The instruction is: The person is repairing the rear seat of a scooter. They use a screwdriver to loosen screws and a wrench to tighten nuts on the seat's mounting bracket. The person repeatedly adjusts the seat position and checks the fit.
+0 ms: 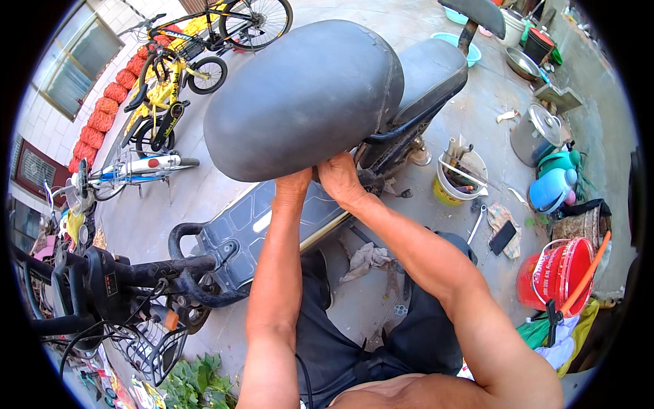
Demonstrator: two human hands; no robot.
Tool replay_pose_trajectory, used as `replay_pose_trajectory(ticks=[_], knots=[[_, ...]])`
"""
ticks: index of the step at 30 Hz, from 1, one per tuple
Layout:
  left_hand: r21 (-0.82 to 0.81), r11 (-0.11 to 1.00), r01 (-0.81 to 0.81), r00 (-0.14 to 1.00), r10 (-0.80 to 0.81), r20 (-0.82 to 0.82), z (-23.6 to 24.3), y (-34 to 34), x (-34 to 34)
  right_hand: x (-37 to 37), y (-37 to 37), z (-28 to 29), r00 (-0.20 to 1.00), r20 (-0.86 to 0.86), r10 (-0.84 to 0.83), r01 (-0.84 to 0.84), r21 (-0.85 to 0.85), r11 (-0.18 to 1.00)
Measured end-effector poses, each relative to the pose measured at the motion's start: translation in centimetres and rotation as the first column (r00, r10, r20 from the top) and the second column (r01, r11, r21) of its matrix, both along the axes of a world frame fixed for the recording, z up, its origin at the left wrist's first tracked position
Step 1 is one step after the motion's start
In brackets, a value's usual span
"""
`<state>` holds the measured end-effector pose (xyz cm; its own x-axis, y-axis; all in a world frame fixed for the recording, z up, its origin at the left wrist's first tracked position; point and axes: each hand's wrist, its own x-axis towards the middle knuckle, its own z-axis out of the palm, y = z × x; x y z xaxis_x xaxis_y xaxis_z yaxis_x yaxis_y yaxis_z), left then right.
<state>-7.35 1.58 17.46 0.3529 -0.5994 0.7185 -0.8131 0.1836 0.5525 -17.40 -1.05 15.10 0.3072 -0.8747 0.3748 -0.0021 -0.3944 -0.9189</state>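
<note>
A large black padded seat point(300, 102) of an electric scooter fills the upper middle of the view. Both my arms reach up to its near underside. My left hand point(294, 180) is tucked beneath the seat's lower edge, with its fingers hidden. Close beside it, my right hand point(339, 178) also goes under the seat; its back shows, but the fingertips do not. What either hand touches there is out of sight. Below the seat lies the scooter's dark footboard point(276, 218), and a second black seat point(432, 76) sits behind the first.
The scooter's handlebar point(102, 279) is at left. Bicycles, including a yellow one point(167, 102), stand beyond. To my right are a white bucket of tools point(460, 178), a wrench point(478, 223), a phone point(503, 238) on a cloth, and a red bucket point(545, 273). A rag point(368, 262) lies near my feet.
</note>
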Motion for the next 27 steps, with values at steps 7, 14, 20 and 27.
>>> replay_pose_trajectory(ticks=[7,14,20,27], knots=[[-0.023,0.999,-0.024,0.985,0.028,0.171,-2.8,-1.8,1.7,0.8,-1.6,-1.9,0.987,-0.046,-0.154,0.11,-0.505,0.856],[-0.09,0.991,-0.103,0.959,0.123,0.255,-4.4,-1.5,3.3,0.3,-0.4,-1.4,0.994,-0.107,0.019,-0.036,-0.163,0.986],[-0.004,0.996,-0.087,0.962,0.085,0.258,-2.6,-2.3,1.1,-1.6,-1.2,-0.5,0.993,0.081,0.081,-0.093,0.162,0.982],[-0.267,0.954,-0.138,0.89,0.237,0.389,-3.6,-2.6,2.3,-2.8,-1.1,0.1,0.998,0.004,-0.065,0.06,0.301,0.952]])
